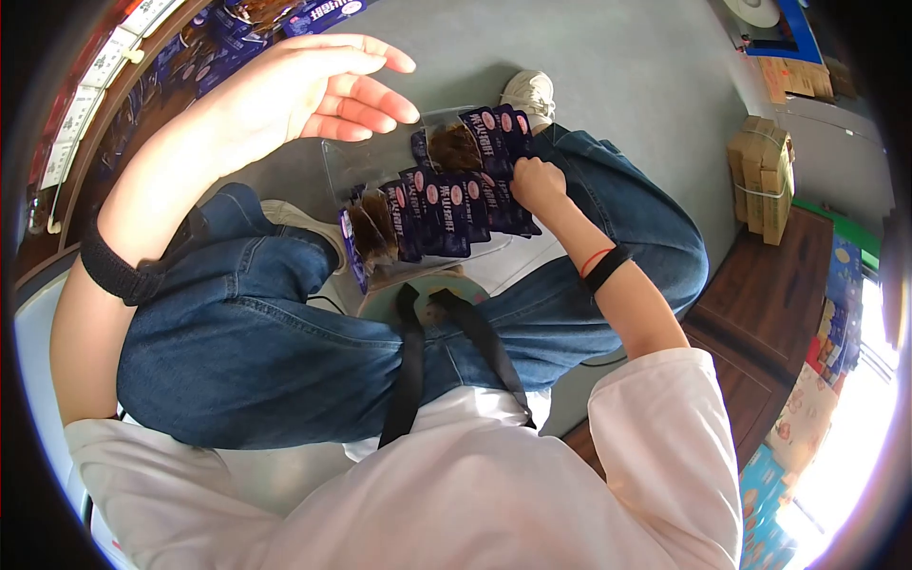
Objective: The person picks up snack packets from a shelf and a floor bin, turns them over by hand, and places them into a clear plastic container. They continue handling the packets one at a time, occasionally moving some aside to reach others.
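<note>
Right hand (pixel 537 182) grip clamps packet row (pixel 437 214), running lower-left to upper-right; left hand (pixel 313 85) open.

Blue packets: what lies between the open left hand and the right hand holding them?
Head view: a clear plastic bag lies between left hand and right hand, the fanned blue packets partly over it.

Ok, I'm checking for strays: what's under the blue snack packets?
A clear plastic bag shows beneath the blue snack packets, which the right hand grips. Below, a pale round edge shows; the rest is covered.
</note>
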`<state>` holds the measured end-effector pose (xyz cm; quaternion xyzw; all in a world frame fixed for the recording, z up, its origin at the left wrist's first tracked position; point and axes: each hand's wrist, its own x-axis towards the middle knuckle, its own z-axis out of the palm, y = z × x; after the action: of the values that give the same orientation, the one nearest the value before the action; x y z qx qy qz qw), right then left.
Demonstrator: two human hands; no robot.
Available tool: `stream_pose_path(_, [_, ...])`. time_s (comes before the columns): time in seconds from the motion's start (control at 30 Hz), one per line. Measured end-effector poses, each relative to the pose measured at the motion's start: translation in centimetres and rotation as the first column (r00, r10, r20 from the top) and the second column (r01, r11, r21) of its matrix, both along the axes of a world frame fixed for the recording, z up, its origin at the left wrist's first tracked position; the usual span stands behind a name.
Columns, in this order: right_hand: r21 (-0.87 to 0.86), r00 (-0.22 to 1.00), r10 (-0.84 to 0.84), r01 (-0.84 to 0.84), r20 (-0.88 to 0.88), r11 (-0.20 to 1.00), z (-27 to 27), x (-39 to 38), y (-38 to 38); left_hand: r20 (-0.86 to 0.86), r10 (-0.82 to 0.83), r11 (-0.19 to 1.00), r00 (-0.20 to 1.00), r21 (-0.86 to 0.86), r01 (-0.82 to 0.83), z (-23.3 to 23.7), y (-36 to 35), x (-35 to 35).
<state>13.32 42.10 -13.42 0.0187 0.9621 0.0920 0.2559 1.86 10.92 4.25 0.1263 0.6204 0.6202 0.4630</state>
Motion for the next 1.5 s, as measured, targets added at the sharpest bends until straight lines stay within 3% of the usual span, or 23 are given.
stream_pose_path(0.13, [-0.029,1.0,-0.007,0.007,0.01,1.0,0.1,-0.2,0.2,-0.02,0.007,1.0,1.0,-0.005,-0.007,0.0,-0.2,0.0])
stream_pose_path(0.2, [-0.275,1.0,0.007,-0.011,-0.017,0.961,0.8,-0.5,0.8,-0.008,0.018,0.999,1.0,-0.027,-0.018,0.0,-0.1,0.1])
stream_pose_path(0.33, [-0.376,0.998,0.054,-0.042,0.021,0.926,0.2,-0.5,1.5,0.003,0.008,1.0,1.0,0.001,-0.008,0.0,0.0,-0.1])
stream_pose_path(0.4, [-0.448,0.864,-0.225,0.436,0.45,0.781,0.2,-0.5,1.4,-0.022,0.005,1.0,1.0,-0.013,-0.005,0.0,0.2,0.0])
stream_pose_path(0.43, [-0.448,0.865,-0.223,0.435,0.45,0.781,0.2,-0.7,1.2,-0.022,0.007,1.0,1.0,-0.013,-0.007,-0.1,0.2,0.0])
stream_pose_path(0.5, [-0.247,0.747,-0.165,0.408,0.644,0.879,0.2,-1.1,0.8,-0.029,0.017,1.0,0.999,-0.02,-0.017,-0.2,0.1,0.0])
stream_pose_path(0.63, [-0.169,0.646,-0.283,0.546,0.709,0.821,0.2,-1.9,0.6,-0.003,0.031,0.999,1.0,-0.032,-0.031,-0.3,0.0,0.0])
stream_pose_path(0.73, [-0.131,0.681,-0.289,0.494,0.673,0.86,-0.6,-1.7,1.0,-0.001,0.025,0.999,1.0,-0.026,-0.025,-0.4,0.0,-0.1])
stream_pose_path(0.8, [-0.202,0.848,0.097,0.012,0.521,0.979,-0.9,-1.5,1.3,0.032,0.032,0.999,0.999,-0.03,-0.031,-0.3,0.2,0.0])
stream_pose_path(0.83, [-0.204,0.847,0.099,0.01,0.522,0.979,0.8,-2.0,0.4,0.034,0.034,0.999,0.999,-0.032,-0.033,-0.3,0.3,-0.1])
stream_pose_path(0.9, [-0.169,0.959,0.069,-0.023,0.276,0.985,3.6,-3.1,-1.4,0.018,0.018,0.999,1.0,-0.033,-0.018,-0.3,0.3,0.0])
stream_pose_path(0.93, [-0.172,0.958,0.071,-0.023,0.278,0.985,3.5,-3.2,-2.1,0.02,0.019,0.999,1.0,-0.036,-0.018,-0.3,0.3,0.0])
stream_pose_path(1.0, [-0.281,0.986,0.142,-0.162,-0.088,0.946,3.3,-3.5,-3.3,0.027,0.018,0.998,0.999,-0.054,-0.016,-0.4,0.3,-0.1])
stream_pose_path(1.07, [-0.337,0.964,0.191,-0.244,-0.183,0.909,0.6,-2.9,-3.5,0.023,0.025,0.998,0.999,-0.062,-0.023,-0.5,0.4,-0.1])
stream_pose_path(1.17, [-0.222,0.974,0.16,-0.122,0.162,0.967,-0.8,-2.1,-4.4,0.021,0.038,0.998,0.999,-0.06,-0.037,-0.4,0.4,-0.1])
stream_pose_path(1.33, [-0.352,0.968,0.131,-0.049,0.214,0.935,-4.1,-1.9,-3.1,0.03,0.047,0.997,0.998,-0.059,-0.046,-0.3,0.2,-0.2])
stream_pose_path(1.4, [-0.368,0.906,0.05,0.12,0.421,0.922,-4.0,-3.2,-3.1,0.048,0.059,0.997,0.997,-0.059,-0.056,-0.5,0.2,-0.5])
stream_pose_path(1.47, [-0.329,0.814,0.221,-0.039,0.537,0.943,-4.7,-4.6,-3.1,0.114,0.058,0.998,0.992,-0.002,-0.058,0.8,-0.1,-1.3])
stream_pose_path(1.5, [-0.384,0.799,0.165,0.089,0.579,0.919,-7.8,-4.6,-1.8,0.047,0.085,0.996,0.995,0.013,-0.086,2.4,-0.3,-1.9])
